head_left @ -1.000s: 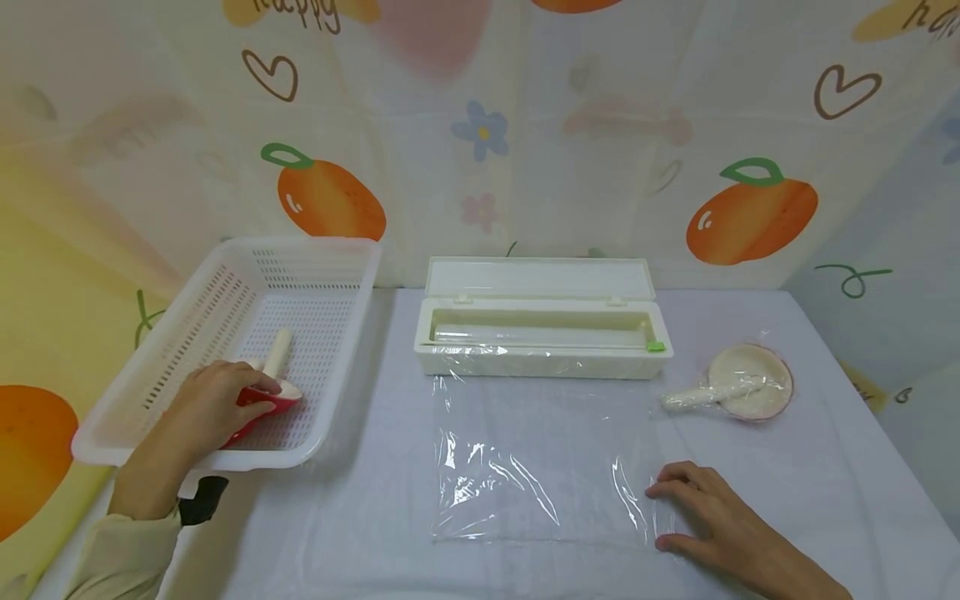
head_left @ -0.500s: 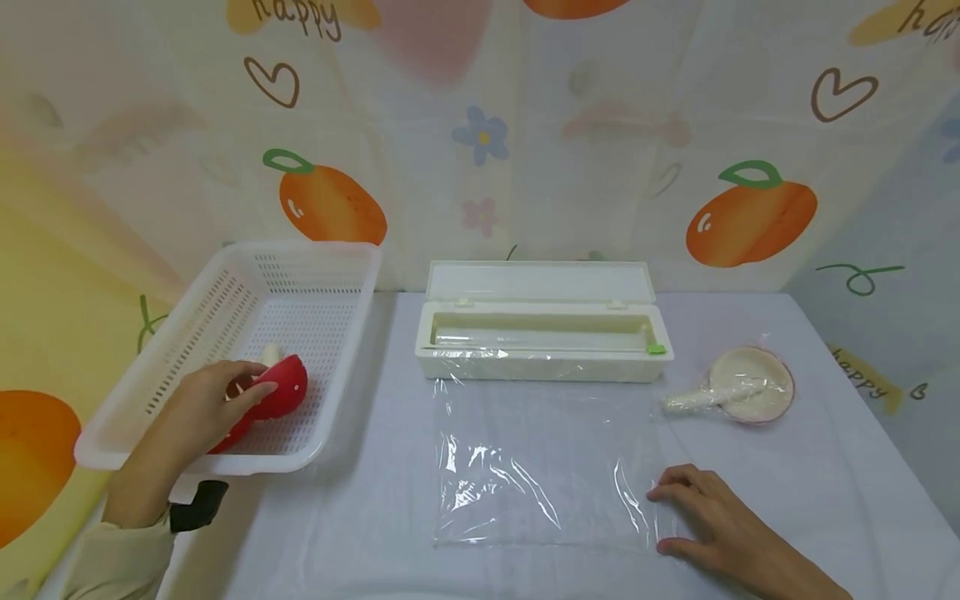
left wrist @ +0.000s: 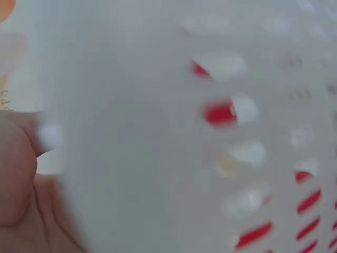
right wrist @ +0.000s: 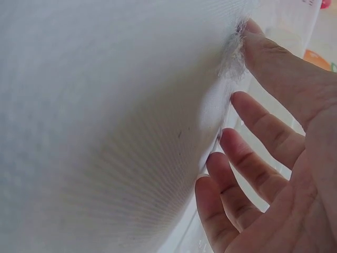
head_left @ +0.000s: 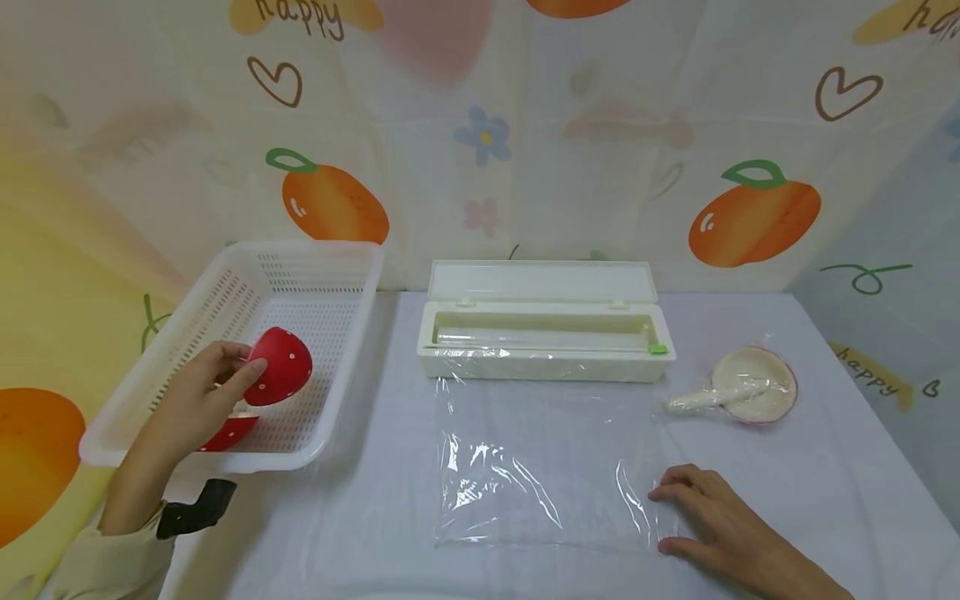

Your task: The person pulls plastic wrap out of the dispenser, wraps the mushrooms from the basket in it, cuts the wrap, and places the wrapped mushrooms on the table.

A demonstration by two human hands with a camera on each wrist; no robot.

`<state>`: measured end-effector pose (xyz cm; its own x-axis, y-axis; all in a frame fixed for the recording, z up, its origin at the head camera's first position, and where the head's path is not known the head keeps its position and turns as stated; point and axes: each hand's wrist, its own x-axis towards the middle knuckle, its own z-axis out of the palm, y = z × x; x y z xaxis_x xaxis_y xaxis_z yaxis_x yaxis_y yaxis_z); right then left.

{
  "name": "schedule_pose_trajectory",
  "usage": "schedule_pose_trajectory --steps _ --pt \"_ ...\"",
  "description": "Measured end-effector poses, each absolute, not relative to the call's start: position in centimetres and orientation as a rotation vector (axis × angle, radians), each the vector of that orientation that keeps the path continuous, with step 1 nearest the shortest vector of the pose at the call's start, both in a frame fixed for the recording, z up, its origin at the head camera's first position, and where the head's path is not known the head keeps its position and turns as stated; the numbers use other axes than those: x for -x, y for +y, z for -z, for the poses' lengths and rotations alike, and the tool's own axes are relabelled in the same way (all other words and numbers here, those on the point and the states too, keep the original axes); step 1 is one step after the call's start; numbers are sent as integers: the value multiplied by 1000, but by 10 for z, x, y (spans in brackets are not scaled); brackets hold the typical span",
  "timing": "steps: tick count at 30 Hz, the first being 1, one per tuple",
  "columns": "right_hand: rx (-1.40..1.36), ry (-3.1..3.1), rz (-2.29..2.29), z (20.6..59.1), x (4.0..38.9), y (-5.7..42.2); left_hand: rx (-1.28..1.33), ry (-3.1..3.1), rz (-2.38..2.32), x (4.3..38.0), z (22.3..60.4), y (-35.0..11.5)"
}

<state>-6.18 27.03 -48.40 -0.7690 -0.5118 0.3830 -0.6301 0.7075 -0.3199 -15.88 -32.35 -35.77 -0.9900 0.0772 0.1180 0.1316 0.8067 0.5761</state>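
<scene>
From where I stand, the head view shows the left hand (head_left: 195,404) holding a red bowl (head_left: 281,367) with white dots, pinched near its edge and tipped sideways over the floor of the white basket (head_left: 300,461). I think the bowl is light and hard, with a smooth side that could slip, so the edge looks like the best place to grab. Another red piece (head_left: 231,433) lies below it. The left arm reaches in over the basket's near side. The right hand (head_left: 708,517) grips nothing; its fingers are apart and touch the edge of the clear wrap (head_left: 540,467), which looks thin, floppy and clingy. In the left wrist view, the basket wall is big and blurry; red bits peek through the holes, but I can't tell which red thing is which. In the right wrist view, the fingertips are spread out and lightly bent against the white cloth (right wrist: 105,158).
</scene>
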Motion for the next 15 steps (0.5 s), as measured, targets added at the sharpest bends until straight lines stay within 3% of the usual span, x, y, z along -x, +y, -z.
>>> schedule_pose_trajectory --steps 15 --pt "-914 -2640 -649 480 61 268 -4 -2701 1234 142 330 -292"
